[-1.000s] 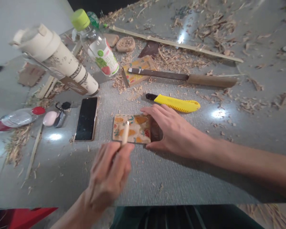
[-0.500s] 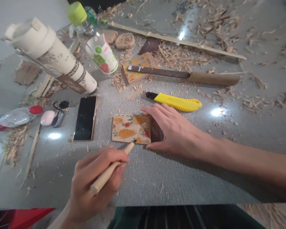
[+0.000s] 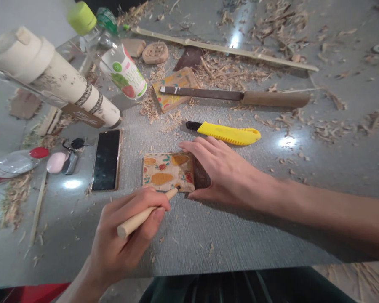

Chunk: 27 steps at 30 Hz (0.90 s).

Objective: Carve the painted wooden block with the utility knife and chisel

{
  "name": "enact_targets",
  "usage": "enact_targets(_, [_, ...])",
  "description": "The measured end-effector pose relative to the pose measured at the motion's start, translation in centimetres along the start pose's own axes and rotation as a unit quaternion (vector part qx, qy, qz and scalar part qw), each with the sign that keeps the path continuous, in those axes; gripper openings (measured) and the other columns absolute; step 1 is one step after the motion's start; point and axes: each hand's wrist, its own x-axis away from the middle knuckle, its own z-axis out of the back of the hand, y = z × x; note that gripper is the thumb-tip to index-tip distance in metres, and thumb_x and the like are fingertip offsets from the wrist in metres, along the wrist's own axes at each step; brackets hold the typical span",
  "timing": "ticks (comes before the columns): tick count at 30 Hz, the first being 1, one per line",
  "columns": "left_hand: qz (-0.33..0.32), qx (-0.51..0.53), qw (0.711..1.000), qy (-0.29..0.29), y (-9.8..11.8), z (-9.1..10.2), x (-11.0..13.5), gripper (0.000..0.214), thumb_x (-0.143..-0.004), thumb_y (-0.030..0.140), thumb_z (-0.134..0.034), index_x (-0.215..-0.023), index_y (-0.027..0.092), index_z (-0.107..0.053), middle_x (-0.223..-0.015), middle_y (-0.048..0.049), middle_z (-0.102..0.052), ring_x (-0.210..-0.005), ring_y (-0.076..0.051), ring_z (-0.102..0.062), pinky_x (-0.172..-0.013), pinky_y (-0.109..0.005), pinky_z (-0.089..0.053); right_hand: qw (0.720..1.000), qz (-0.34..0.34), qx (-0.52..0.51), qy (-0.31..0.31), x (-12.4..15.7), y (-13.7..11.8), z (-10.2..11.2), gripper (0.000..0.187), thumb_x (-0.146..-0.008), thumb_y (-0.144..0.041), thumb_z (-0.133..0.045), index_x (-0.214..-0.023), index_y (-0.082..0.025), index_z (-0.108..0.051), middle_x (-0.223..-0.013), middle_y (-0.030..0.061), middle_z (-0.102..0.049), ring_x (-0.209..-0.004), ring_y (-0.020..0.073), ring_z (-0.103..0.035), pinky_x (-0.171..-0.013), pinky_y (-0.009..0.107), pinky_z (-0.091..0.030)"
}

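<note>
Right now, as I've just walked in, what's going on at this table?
A person's left hand holds a wooden-handled tool, its dark tip at the near edge of a painted wooden block lying flat on the table. The right hand steadies the block at its right end. Just beyond that hand lies a yellow utility knife; a smartphone lies to the block's left, and wood shavings are scattered around.
</note>
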Motion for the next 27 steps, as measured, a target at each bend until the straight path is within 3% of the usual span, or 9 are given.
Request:
enact_targets(5, [-0.002,-0.003,1.000,-0.013,0.1,0.1,-0.3,0.021,-0.104,0.010,-0.056,-0.101,0.027,-0.067,-0.085,0.0038,-0.071,-0.077,-0.014,-0.070,-0.066,-0.026,-0.053,1.000,-0.004,0.005,-0.002,-0.1,0.0,0.0,0.095,-0.078,-0.046,-0.095,-0.152,-0.020,-0.042,-0.128,0.0161,-0.064,-0.110,0.0361,-0.061,-0.094,0.056,-0.056])
enact_targets(10, [0.006,-0.022,1.000,-0.008,0.6,0.1,-0.8,0.021,-0.106,0.009,-0.054,-0.101,0.026,-0.066,-0.088,0.0062,-0.072,-0.066,-0.008,-0.063,-0.062,-0.021,-0.050,1.000,-0.004,0.012,0.000,0.0,-0.1,-0.1,0.096,-0.077,-0.048,-0.095,-0.152,-0.018,-0.043,-0.130,0.0176,-0.065,-0.113,0.0376,-0.061,-0.095,0.057,-0.056])
enact_targets(15, [0.001,-0.040,0.999,-0.023,1.4,-0.2,-1.1,0.020,-0.106,0.009,-0.055,-0.101,0.026,-0.064,-0.086,0.0068,-0.071,-0.068,-0.008,-0.065,-0.064,-0.020,-0.052,1.000,-0.002,0.016,0.003,-0.1,0.2,-0.2,0.099,-0.075,-0.048,-0.096,-0.151,-0.013,-0.044,-0.130,0.0193,-0.065,-0.114,0.0384,-0.062,-0.097,0.059,-0.056])
enact_targets(20, [-0.012,-0.041,0.999,-0.029,1.7,-0.5,-1.7,0.018,-0.107,0.012,-0.053,-0.098,0.025,-0.063,-0.081,0.0082,-0.069,-0.067,-0.007,-0.065,-0.066,-0.019,-0.051,1.000,-0.012,0.023,-0.004,0.0,-0.4,-0.3,0.100,-0.073,-0.048,-0.098,-0.151,-0.016,-0.045,-0.131,0.0187,-0.065,-0.116,0.0395,-0.062,-0.098,0.061,-0.056])
enact_targets(22, [-0.015,-0.030,0.999,-0.023,1.5,-0.6,-2.0,0.020,-0.108,0.013,-0.052,-0.096,0.025,-0.062,-0.077,0.0086,-0.067,-0.063,-0.007,-0.062,-0.062,-0.019,-0.049,0.999,-0.005,0.026,-0.021,0.1,-1.1,0.5,0.099,-0.074,-0.050,-0.099,-0.151,-0.015,-0.047,-0.133,0.0189,-0.066,-0.117,0.0387,-0.063,-0.098,0.060,-0.057])
enact_targets(24, [-0.015,-0.016,1.000,-0.018,1.3,-0.7,-2.3,0.023,-0.108,0.013,-0.050,-0.092,0.024,-0.062,-0.074,0.0085,-0.066,-0.058,-0.007,-0.058,-0.057,-0.020,-0.046,0.999,0.018,0.027,-0.032,0.0,-1.5,2.4,0.089,-0.083,-0.053,-0.093,-0.151,-0.014,-0.051,-0.143,0.0205,-0.064,-0.124,0.0371,-0.063,-0.099,0.056,-0.059])
enact_targets(26, [-0.018,-0.012,1.000,-0.016,1.1,-0.8,-2.6,0.025,-0.109,0.014,-0.049,-0.089,0.023,-0.061,-0.071,0.0080,-0.063,-0.055,-0.008,-0.054,-0.055,-0.022,-0.043,0.998,0.025,0.050,-0.008,-0.2,-0.8,5.2,0.061,-0.099,-0.053,-0.076,-0.146,-0.017,-0.060,-0.155,0.0191,-0.060,-0.135,0.0348,-0.062,-0.104,0.053,-0.059])
enact_targets(27, [-0.020,-0.012,1.000,-0.017,0.9,-0.8,-2.8,0.026,-0.109,0.016,-0.049,-0.087,0.023,-0.061,-0.070,0.0077,-0.061,-0.055,-0.008,-0.054,-0.055,-0.022,-0.043,0.996,0.011,0.084,0.032,-0.5,0.1,6.8,0.042,-0.107,-0.049,-0.066,-0.137,-0.021,-0.067,-0.152,0.0155,-0.064,-0.133,0.0335,-0.064,-0.103,0.053,-0.060])
